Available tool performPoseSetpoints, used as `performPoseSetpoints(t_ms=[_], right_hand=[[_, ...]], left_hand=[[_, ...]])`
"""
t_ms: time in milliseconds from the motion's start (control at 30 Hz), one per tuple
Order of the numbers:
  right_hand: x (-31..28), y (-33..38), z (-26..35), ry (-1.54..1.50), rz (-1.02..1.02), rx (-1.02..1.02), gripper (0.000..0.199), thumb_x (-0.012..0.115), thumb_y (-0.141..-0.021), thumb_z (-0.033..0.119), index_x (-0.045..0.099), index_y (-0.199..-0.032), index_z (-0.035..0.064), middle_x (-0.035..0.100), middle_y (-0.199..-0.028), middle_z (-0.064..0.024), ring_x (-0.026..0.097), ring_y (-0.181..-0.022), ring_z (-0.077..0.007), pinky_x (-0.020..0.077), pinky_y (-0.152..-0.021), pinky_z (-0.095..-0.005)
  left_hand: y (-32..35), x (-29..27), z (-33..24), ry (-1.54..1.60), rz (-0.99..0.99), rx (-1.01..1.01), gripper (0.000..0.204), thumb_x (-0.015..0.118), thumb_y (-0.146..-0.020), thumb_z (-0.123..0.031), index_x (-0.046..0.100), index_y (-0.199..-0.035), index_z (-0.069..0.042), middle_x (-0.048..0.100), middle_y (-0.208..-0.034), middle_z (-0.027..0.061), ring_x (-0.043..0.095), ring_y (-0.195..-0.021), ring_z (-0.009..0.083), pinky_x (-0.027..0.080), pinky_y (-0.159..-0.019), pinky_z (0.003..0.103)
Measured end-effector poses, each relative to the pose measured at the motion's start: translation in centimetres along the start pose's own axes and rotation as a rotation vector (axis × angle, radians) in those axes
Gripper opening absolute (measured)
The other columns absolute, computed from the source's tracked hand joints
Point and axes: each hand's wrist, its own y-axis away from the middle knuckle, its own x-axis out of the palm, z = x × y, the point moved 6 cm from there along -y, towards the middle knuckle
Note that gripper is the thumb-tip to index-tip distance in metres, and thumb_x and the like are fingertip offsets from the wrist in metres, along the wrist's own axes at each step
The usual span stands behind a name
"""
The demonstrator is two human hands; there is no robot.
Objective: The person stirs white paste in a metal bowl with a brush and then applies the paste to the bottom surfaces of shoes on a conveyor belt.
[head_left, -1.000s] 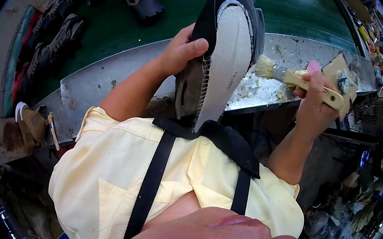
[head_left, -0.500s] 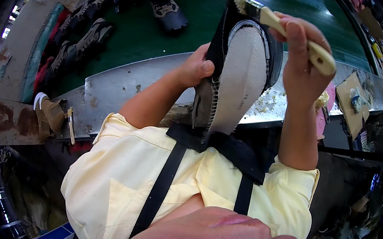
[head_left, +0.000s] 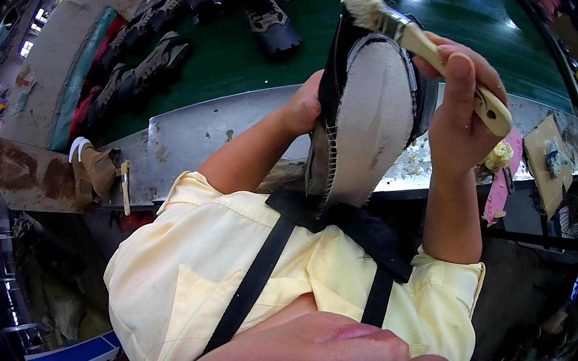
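My left hand grips the left side of a dark shoe upper, its pale stitched underside turned up toward me and one end against my body. Part of that hand's fingers is hidden behind the shoe. In my right hand is a paintbrush with a pale wooden handle and a metal band. Its bristles, clotted with cream-coloured paste, are at the shoe's far end; whether they touch it I cannot tell.
Several dark shoes stand on the green surface beyond the metal ledge. Brown shoe pieces and a second brush lie at the left. Rightward are a pink strip and a cardboard piece.
The view has shifted slightly, so the surroundings sit further right. The brush handle is tilted a little differently in my right hand. Both hands keep their hold.
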Motion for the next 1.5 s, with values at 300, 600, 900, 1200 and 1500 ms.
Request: performPoseSetpoints(t_ms=[300,600,900,1200,1500], right_hand=[[0.4,3.3,2.2,-0.137,0.152,0.129,0.008,0.059,-0.085,0.005,0.061,-0.086,-0.0022,0.065,-0.080,-0.0112,0.064,-0.076,-0.0206,0.0504,-0.068,-0.0271],[1.4,5.0,4.9,0.071,0.421,-0.019,0.014,0.069,-0.077,0.008,0.064,-0.087,0.0003,0.064,-0.088,-0.0158,0.064,-0.074,-0.0208,0.0512,-0.061,-0.0257],[1.8,0.6,3.2,0.173,0.322,-0.292,0.011,0.063,-0.082,0.006,0.062,-0.091,-0.0011,0.065,-0.088,-0.0153,0.064,-0.077,-0.0193,0.0531,-0.062,-0.0259],[-1.6,-0.6,4.6,0.545,0.074,-0.110,0.013,0.060,-0.086,0.007,0.065,-0.089,-0.0051,0.066,-0.085,-0.0149,0.065,-0.070,-0.0159,0.0560,-0.058,-0.0229],[-5.5,3.6,8.4,0.428,0.022,0.287,0.013,0.055,-0.086,0.005,0.060,-0.079,-0.0052,0.063,-0.074,-0.0159,0.058,-0.058,-0.0166,0.0455,-0.052,-0.0229]], left_hand=[[1.8,-2.0,2.3,0.059,-0.054,0.057,0.123,0.035,-0.051,-0.092,0.038,-0.128,0.004,0.050,-0.122,0.0131,0.050,-0.110,0.0173,0.045,-0.089,0.033],[3.3,-3.6,2.4,0.051,-0.079,0.032,0.117,0.043,-0.054,-0.088,0.035,-0.133,-0.002,0.048,-0.127,0.0120,0.048,-0.116,0.0199,0.042,-0.095,0.036],[0.8,-0.2,0.2,0.048,-0.039,0.080,0.110,0.049,-0.059,-0.084,0.035,-0.135,-0.005,0.046,-0.130,0.0114,0.045,-0.120,0.0216,0.040,-0.098,0.037],[0.9,-0.6,-0.5,-0.052,-0.118,0.174,0.115,0.035,-0.061,-0.089,0.034,-0.133,0.000,0.046,-0.128,0.0166,0.047,-0.118,0.0265,0.042,-0.095,0.038],[2.6,-3.2,2.4,-0.069,-0.094,0.098,0.106,0.033,-0.069,-0.083,0.033,-0.134,0.001,0.047,-0.127,0.0163,0.049,-0.114,0.0234,0.041,-0.094,0.037]])
